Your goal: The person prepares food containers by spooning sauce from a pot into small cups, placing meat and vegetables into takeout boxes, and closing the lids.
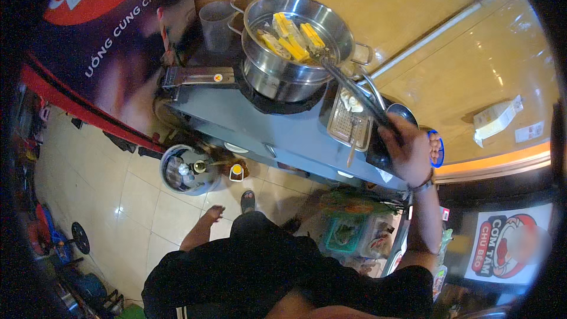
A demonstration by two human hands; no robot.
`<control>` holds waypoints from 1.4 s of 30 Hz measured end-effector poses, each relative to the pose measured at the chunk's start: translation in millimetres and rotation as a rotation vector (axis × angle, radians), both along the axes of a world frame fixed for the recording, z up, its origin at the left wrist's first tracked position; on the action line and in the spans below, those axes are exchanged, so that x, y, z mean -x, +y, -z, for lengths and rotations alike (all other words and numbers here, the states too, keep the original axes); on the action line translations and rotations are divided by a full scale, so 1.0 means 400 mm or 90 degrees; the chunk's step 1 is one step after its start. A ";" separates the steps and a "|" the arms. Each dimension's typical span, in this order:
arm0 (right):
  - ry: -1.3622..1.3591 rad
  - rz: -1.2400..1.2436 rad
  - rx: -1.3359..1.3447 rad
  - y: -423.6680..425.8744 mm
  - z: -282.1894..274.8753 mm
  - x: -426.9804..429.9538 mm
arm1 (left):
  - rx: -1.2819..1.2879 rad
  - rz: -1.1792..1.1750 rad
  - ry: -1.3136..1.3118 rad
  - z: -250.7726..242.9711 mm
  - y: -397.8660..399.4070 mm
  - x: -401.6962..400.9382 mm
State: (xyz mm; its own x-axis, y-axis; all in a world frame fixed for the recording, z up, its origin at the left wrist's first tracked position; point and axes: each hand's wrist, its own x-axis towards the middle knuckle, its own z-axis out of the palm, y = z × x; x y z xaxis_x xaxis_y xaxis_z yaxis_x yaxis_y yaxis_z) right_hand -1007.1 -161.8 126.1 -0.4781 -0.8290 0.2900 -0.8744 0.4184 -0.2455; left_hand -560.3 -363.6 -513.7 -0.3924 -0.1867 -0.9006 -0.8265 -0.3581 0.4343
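My right hand (pixel 407 150), blurred, grips a pair of long dark tongs (pixel 354 91) over the right part of the counter. The tips of the tongs reach inside the near right rim of a two-handled stainless steel steamer pot (pixel 288 73). Inside it lie several yellow-topped blocks of food (pixel 312 35), which look like egg meatloaf, some with clear wrapping around their pale sides. The pot stands on a dark burner (pixel 283 106). My left hand (pixel 215 213) hangs low by my left side above the tiled floor, fingers slightly apart, with nothing seen in it.
Right of the pot, a perforated metal tray (pixel 343 126) holds a wooden-handled utensil (pixel 352 150). Beyond my right hand, a blue basket (pixel 442 159) holds brown eggs. A gas cylinder (pixel 195 181) stands on the floor before the counter (pixel 266 128). A green basket (pixel 330 239) sits lower right.
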 end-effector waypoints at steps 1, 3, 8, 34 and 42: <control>-0.004 0.004 -0.001 -0.039 -0.032 0.014 | -0.011 -0.036 0.019 -0.012 -0.016 0.059; 0.074 -0.007 -0.056 -0.113 -0.072 0.046 | -0.045 -0.106 0.051 -0.039 -0.030 0.134; 0.146 0.050 -0.139 -0.261 -0.085 0.124 | 0.150 0.055 0.170 0.043 -0.014 0.143; 0.157 0.042 -0.148 -0.420 -0.090 0.193 | 0.251 0.340 0.263 0.052 -0.042 0.117; 0.187 -0.081 -0.232 -0.334 -0.156 0.059 | 0.150 0.263 0.081 0.051 -0.059 0.056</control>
State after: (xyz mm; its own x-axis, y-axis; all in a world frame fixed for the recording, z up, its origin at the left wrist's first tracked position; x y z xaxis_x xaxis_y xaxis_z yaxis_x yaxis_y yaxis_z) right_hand -1030.9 -295.3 188.6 -0.3079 -0.9483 0.0773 -0.9344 0.3167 0.1631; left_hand -582.9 -387.0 -534.2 -0.5804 -0.1855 -0.7929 -0.8141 0.1086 0.5705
